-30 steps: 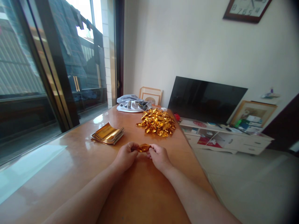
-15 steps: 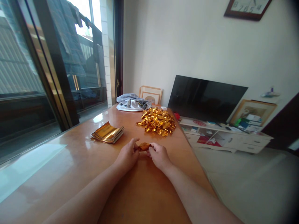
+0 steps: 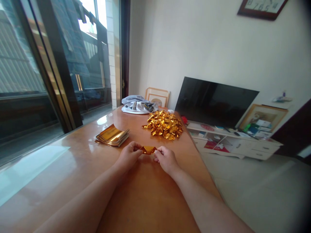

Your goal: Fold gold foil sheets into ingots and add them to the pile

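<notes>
A folded piece of gold foil paper (image 3: pixel 148 150) is stretched between my two hands, just over the wooden table (image 3: pixel 143 194). My left hand (image 3: pixel 131 154) pinches its left end, and my right hand (image 3: pixel 165 158) pinches the right end between thumb and fingers. The piece has a boat-like shape with pointed ends and a shiny middle. Beyond my hands lies a heap of folded gold foil pieces (image 3: pixel 165 124). To the left of them rests a stack of flat gold foil sheets (image 3: pixel 112 135), slightly curled.
Bundled grey and white cloth (image 3: pixel 138 105) lies at the table's far end, before leaning picture frames (image 3: pixel 157 95). A television (image 3: pixel 215 100) stands on a white cabinet (image 3: pixel 243 147) past the table's right edge. Sliding glass doors (image 3: pixel 55 64) line the left.
The foil piece has turned from a closed, dark side to a more opened, shiny shape. My left fingers have closed onto its left end, and the hands are slightly further apart.
</notes>
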Demonstrator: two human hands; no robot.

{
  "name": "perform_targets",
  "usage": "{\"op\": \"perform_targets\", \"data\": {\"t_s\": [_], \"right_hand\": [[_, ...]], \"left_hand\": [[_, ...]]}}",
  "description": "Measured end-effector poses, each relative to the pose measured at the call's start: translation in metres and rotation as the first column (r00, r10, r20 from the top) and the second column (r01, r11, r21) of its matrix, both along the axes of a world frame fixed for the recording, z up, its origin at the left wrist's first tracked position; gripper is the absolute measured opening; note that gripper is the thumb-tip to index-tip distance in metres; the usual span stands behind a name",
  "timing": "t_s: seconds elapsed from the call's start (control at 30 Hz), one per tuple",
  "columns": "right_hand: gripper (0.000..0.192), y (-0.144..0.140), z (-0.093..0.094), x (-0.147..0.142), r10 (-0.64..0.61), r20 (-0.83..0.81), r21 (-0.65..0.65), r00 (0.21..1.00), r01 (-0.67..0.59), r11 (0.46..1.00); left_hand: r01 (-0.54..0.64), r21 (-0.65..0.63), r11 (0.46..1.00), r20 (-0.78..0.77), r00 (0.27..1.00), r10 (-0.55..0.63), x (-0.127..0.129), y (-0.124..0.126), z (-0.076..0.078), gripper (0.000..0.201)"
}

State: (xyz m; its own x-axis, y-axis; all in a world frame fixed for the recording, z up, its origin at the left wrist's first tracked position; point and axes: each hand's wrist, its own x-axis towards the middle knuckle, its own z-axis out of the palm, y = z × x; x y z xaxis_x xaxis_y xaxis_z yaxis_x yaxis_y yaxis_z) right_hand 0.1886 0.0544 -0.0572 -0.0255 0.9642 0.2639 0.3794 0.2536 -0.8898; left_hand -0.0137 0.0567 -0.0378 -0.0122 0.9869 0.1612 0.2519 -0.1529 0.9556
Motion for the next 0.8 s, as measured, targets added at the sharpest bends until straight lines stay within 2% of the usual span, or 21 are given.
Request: {"op": "perform_targets", "data": {"t_s": [0.2,0.43,0.63,0.8], "right_hand": [[0.023,-0.004,0.004,-0.003,0.021,-0.002,-0.039,1.000,-0.021,0.999],[0.023,-0.009,0.007,-0.007,0.039,-0.041,-0.076,0.998,-0.042,0.996],[0.030,-0.008,0.012,-0.005,0.036,-0.093,-0.129,0.995,-0.048,0.990],[0.038,-0.010,0.017,0.000,0.064,-0.125,-0.120,0.990,-0.080,0.990]], "left_hand": [[0.000,-0.043,0.999,0.029,1.000,0.001,0.002,-0.004,0.007,0.015],[-0.008,-0.066,0.998,0.069,0.998,0.012,0.002,-0.001,0.003,0.015],[0.025,-0.082,0.996,0.142,0.990,-0.013,0.001,0.000,0.004,0.023],[0.051,-0.076,0.996,0.212,0.977,-0.033,0.000,-0.001,0.008,0.027]]}}
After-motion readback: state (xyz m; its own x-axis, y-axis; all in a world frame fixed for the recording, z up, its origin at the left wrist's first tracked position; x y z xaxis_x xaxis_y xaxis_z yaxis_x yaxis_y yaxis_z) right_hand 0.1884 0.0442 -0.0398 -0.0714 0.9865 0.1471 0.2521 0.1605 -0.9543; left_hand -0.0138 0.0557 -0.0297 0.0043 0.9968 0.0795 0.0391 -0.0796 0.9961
